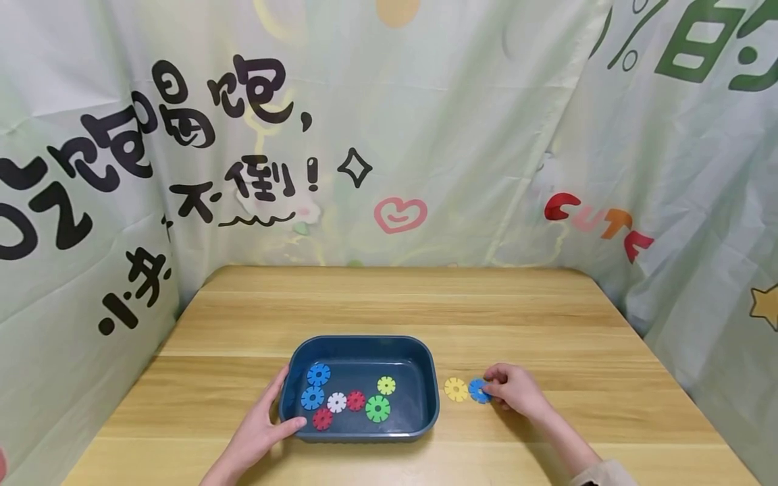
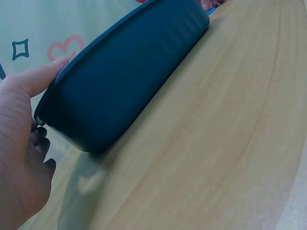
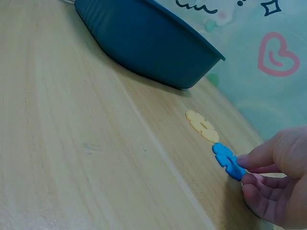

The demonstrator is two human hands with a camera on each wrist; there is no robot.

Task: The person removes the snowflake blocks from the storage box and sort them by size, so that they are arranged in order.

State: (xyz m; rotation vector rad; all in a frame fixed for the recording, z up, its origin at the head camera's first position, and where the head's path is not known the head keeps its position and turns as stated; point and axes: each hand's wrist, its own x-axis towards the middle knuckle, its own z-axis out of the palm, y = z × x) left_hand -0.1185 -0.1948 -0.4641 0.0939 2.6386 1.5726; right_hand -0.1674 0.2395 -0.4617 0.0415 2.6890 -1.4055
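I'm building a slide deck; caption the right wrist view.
A right hand pinches a blue disc beside a yellow disc, near a dark blue tray.

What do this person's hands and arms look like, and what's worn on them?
The left hand and right hand are bare, without gloves. A pale, loose-looking sleeve shows on the right forearm; no left sleeve is visible.

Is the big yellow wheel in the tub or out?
Out: the yellow wheel lies flat on the table, between the tub and the right hand.
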